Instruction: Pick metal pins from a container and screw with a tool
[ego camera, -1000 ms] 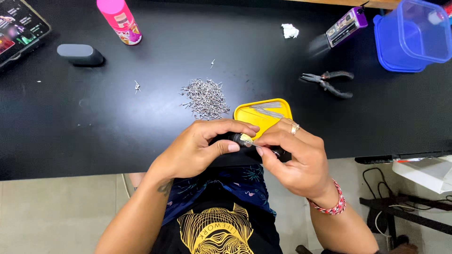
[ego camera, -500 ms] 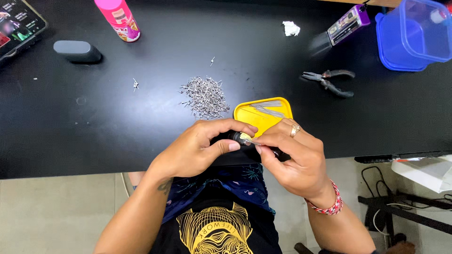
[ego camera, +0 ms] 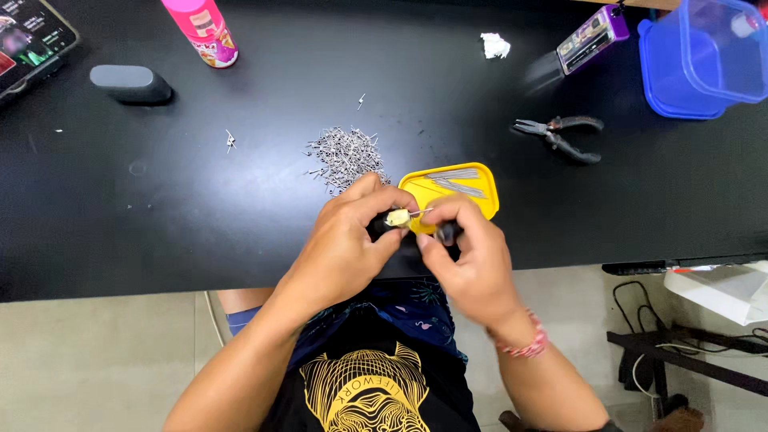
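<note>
**Hands at the desk's near edge**

Your left hand [ego camera: 344, 244] pinches a small pale bead [ego camera: 397, 217]; your right hand [ego camera: 468, 260] grips a dark tool [ego camera: 448, 233] and a thin pin, just over the desk [ego camera: 160, 232] edge. The yellow tray [ego camera: 486, 196] sits touching behind them, the pin pile [ego camera: 344, 156] beside it. Pliers [ego camera: 560, 136] lie farther right, with bare desk to the left.

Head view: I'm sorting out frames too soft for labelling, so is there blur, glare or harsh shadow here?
Head view: the left hand and right hand are fairly sharp, as is the pale bead between them; the purple gadget throws a smeared reflection on the glossy black table; the lighting is even, the shadows soft; the blue tub is cropped at the edge.
</note>
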